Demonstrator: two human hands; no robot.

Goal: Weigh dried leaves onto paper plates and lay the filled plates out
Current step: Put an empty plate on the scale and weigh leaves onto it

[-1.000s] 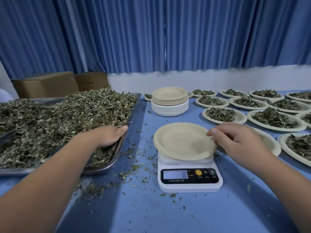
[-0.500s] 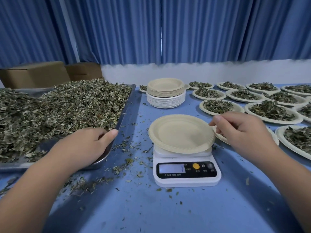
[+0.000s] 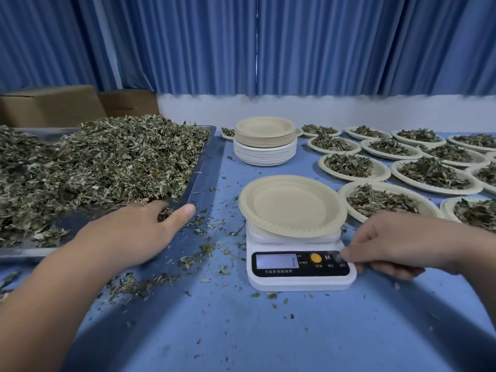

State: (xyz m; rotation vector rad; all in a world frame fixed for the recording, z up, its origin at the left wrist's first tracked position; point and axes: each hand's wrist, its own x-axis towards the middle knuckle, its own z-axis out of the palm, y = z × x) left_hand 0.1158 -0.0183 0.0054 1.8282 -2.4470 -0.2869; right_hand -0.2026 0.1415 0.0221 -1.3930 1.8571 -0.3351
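Observation:
An empty beige paper plate [image 3: 292, 208] sits on the white digital scale [image 3: 300, 275] in the middle of the blue table. My right hand [image 3: 389, 245] is at the scale's right front, with a fingertip on the rightmost button of the black panel. It holds nothing. My left hand [image 3: 134, 232] rests on the front right corner of the metal tray [image 3: 198, 173], which is heaped with dried leaves [image 3: 107, 162]. Its thumb lies straight along the rim, and its fingertips are hidden among the leaves.
A stack of empty plates [image 3: 265, 143] stands behind the scale. Several filled plates [image 3: 354, 167] lie in rows on the right, the nearest [image 3: 381, 202] just right of the scale. Loose leaf bits litter the table [image 3: 241, 331]. Cardboard boxes [image 3: 51, 106] sit at back left.
My right hand let go of the plate's rim and dropped to the scale's button panel. My left hand stayed at the tray's corner.

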